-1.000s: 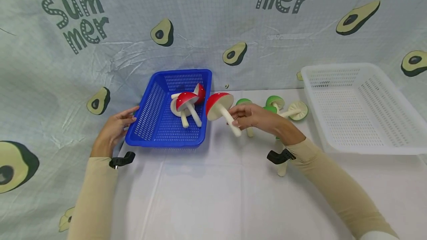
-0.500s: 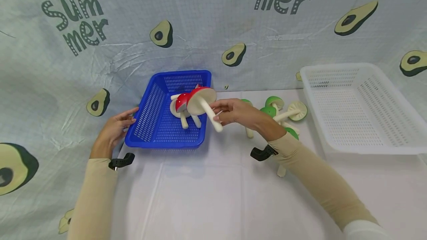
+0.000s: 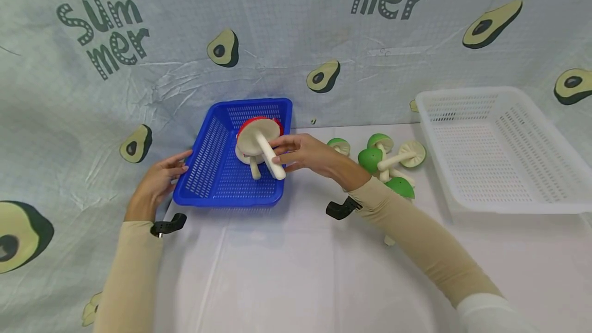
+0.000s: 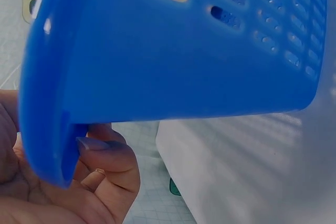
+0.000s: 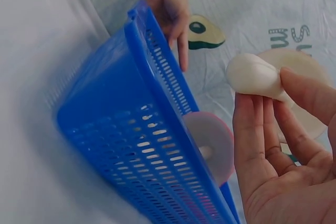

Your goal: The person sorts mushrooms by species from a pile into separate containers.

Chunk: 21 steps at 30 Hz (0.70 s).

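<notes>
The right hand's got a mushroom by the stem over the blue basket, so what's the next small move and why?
Probably lower the mushroom slightly and let go: the right hand holds its stem above the blue basket, another red-capped mushroom lies inside, and the left hand grips the basket's rim, which may steady it.

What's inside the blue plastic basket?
A pale mushroom stem and bits of red cap show; the red-capped, white-stemmed mushroom in the right hand partly covers them, hiding how many lie there.
</notes>
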### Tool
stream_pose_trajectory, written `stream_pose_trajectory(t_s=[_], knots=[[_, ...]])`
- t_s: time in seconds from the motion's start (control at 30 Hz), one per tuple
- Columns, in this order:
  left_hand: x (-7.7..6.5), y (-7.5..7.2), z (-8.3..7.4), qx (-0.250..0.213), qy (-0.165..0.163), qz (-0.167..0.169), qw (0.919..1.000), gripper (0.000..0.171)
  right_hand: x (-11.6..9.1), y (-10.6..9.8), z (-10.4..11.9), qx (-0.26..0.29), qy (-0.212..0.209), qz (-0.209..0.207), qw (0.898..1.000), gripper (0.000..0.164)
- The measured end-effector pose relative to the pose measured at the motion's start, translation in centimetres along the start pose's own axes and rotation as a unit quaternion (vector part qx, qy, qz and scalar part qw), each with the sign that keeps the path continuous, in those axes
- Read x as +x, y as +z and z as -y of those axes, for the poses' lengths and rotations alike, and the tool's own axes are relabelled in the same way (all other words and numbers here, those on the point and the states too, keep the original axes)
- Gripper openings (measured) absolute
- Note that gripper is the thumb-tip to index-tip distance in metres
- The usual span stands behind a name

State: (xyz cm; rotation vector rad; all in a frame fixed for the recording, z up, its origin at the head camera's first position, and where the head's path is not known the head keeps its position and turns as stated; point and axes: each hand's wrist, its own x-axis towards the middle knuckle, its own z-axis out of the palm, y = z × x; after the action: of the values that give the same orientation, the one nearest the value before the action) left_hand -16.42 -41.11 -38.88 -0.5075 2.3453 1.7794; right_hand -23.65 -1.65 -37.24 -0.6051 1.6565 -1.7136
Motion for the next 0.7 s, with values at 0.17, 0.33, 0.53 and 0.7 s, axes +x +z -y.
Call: stream_pose_trajectory(t_s=[0.17, 0.33, 0.53, 0.7], knots=[[0.0, -0.1, -0.1, -0.008, -0.002, 0.008, 0.9999, 0.056, 0.8, 0.7, 0.3, 0.002, 0.001, 0.004, 1.0, 0.047], [-0.2, -0.4, -0.1, -0.028, 0.004, 0.022, 0.9994, 0.056, 1.5, 1.4, 0.4, 0.009, 0.003, 0.013, 1.0, 0.048], [-0.4, -0.6, -0.1, -0.024, 0.014, 0.033, 0.9991, 0.055, 2.3, 2.0, 0.5, 0.009, 0.002, 0.015, 1.0, 0.05], [-0.5, -0.7, 0.0, -0.023, 0.015, 0.034, 0.9991, 0.055, 3.0, 2.6, 0.9, -0.003, 0.007, 0.02, 1.0, 0.052]])
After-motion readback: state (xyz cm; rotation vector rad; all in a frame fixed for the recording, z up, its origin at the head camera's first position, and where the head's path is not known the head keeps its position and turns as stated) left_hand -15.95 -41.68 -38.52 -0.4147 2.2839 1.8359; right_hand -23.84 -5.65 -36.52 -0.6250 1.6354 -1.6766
